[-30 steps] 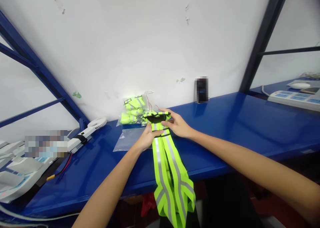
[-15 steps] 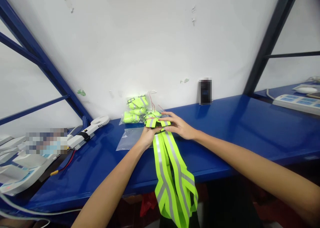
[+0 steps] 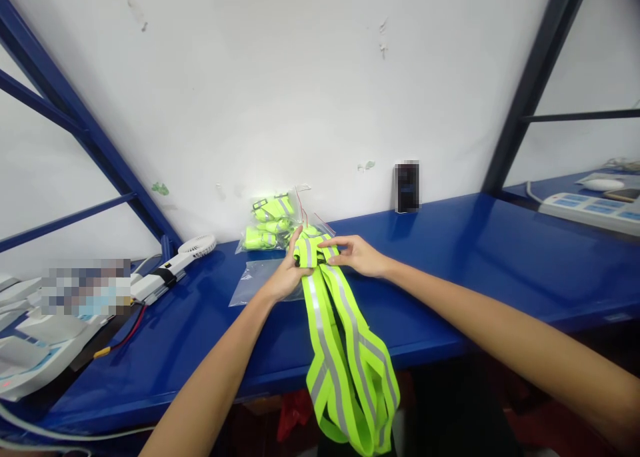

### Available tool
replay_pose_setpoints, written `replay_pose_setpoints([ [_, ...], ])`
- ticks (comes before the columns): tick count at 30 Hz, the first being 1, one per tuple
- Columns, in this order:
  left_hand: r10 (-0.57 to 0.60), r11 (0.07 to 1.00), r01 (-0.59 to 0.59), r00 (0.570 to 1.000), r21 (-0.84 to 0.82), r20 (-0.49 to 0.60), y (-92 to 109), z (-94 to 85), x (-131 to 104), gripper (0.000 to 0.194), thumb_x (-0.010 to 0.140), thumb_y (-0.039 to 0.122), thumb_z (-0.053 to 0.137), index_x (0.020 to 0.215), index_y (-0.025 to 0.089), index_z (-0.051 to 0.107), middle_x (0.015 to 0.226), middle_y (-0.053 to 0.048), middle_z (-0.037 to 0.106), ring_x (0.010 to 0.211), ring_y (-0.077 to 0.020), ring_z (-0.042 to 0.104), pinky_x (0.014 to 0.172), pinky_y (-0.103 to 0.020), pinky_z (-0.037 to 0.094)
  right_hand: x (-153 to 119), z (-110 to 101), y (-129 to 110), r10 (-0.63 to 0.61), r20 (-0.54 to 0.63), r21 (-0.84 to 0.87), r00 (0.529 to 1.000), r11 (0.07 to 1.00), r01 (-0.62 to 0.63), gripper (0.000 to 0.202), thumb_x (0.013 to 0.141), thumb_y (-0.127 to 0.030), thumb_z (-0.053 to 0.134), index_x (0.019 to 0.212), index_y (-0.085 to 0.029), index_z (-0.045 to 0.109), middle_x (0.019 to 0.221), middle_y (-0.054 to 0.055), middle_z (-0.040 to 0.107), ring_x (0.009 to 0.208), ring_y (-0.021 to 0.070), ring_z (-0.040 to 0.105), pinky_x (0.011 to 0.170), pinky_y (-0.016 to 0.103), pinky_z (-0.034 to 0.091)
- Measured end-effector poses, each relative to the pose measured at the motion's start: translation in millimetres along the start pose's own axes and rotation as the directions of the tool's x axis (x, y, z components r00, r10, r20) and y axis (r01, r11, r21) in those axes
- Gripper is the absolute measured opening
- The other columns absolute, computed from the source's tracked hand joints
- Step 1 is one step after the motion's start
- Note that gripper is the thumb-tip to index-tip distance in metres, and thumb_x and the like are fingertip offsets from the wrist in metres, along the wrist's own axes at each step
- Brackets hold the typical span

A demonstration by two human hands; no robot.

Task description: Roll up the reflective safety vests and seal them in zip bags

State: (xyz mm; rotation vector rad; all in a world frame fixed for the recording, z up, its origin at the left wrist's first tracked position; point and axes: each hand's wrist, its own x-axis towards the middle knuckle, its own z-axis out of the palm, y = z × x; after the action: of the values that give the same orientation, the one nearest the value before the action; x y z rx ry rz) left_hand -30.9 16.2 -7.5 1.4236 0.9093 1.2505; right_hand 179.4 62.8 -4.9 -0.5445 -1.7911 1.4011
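Note:
A yellow-green strap harness with grey reflective stripes (image 3: 321,323) lies bunched at its upper end and hangs in long loops over the table's front edge. My left hand (image 3: 289,270) grips the bunched end from the left, thumb up against it. From the right, the fingers of my right hand (image 3: 355,255) pinch the same bundle. Behind my hands, clear bags with rolled yellow-green straps (image 3: 274,208) rest against the wall. A flat clear plastic bag (image 3: 256,279) lies on the table beside my left hand, partly covered by it.
On the blue table (image 3: 430,283), a white handheld fan (image 3: 197,245) and white devices (image 3: 40,330) with cables stand at the left. A black phone-like object (image 3: 407,187) leans on the wall. A white power strip (image 3: 590,210) lies far right. Blue frame posts rise on both sides.
The bundled end of the harness has turned and now stands higher between my hands. My left thumb has come up beside it. The view has shifted slightly.

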Motion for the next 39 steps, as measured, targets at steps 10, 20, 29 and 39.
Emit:
replay_pose_setpoints([
  [10, 0.083, 0.993, -0.079, 0.996, 0.085, -0.039, 3.3, 15.1, 8.1, 0.047, 0.069, 0.029, 0.078, 0.111, 0.016, 0.063, 0.11, -0.009, 0.071, 0.109, -0.0307, 0.063, 0.1, -0.044, 0.045, 1.6, 5.3, 3.3, -0.121, -0.216, -0.096, 0.969, 0.99, 0.103, 0.092, 0.077, -0.029, 0.074, 0.154, -0.02, 0.026, 0.145, 0.018, 0.047, 0.099, 0.0217, 0.069, 0.09, 0.04, 0.057],
  [20, 0.074, 0.979, -0.079, 0.997, 0.188, 0.031, 0.6, 8.8, 0.5, 0.063, 0.083, 0.036, 0.07, 0.136, 0.023, 0.041, 0.128, -0.009, 0.063, 0.117, -0.0278, 0.06, 0.1, -0.04, 0.045, -3.7, -2.0, 8.0, -0.133, -0.095, -0.285, 0.987, 0.953, 0.102, 0.049, 0.087, -0.031, 0.064, 0.131, -0.022, 0.044, 0.112, 0.006, 0.063, 0.098, 0.0209, 0.065, 0.082, 0.037, 0.057],
  [29, 0.185, 0.929, -0.178, 0.983, 0.325, 0.008, 5.0, 5.6, -4.2, 0.054, 0.085, 0.037, 0.067, 0.132, 0.019, 0.049, 0.126, -0.011, 0.063, 0.124, -0.0309, 0.054, 0.108, -0.041, 0.037, -3.3, 7.2, -1.2, -0.147, -0.098, -0.172, 0.984, 0.977, 0.128, 0.068, 0.084, -0.036, 0.069, 0.142, -0.02, 0.037, 0.124, 0.01, 0.06, 0.105, 0.0225, 0.063, 0.086, 0.036, 0.057],
  [39, 0.033, 0.986, -0.06, 0.985, 0.156, 0.17, 8.3, 5.0, -5.9, 0.078, 0.074, 0.029, 0.078, 0.141, 0.022, 0.038, 0.135, -0.014, 0.056, 0.123, -0.0314, 0.057, 0.101, -0.044, 0.048, -6.7, 9.5, -8.0, -0.078, -0.028, -0.111, 0.997, 0.991, 0.075, 0.075, 0.085, -0.036, 0.068, 0.147, -0.022, 0.028, 0.126, 0.011, 0.057, 0.097, 0.022, 0.067, 0.081, 0.037, 0.061],
])
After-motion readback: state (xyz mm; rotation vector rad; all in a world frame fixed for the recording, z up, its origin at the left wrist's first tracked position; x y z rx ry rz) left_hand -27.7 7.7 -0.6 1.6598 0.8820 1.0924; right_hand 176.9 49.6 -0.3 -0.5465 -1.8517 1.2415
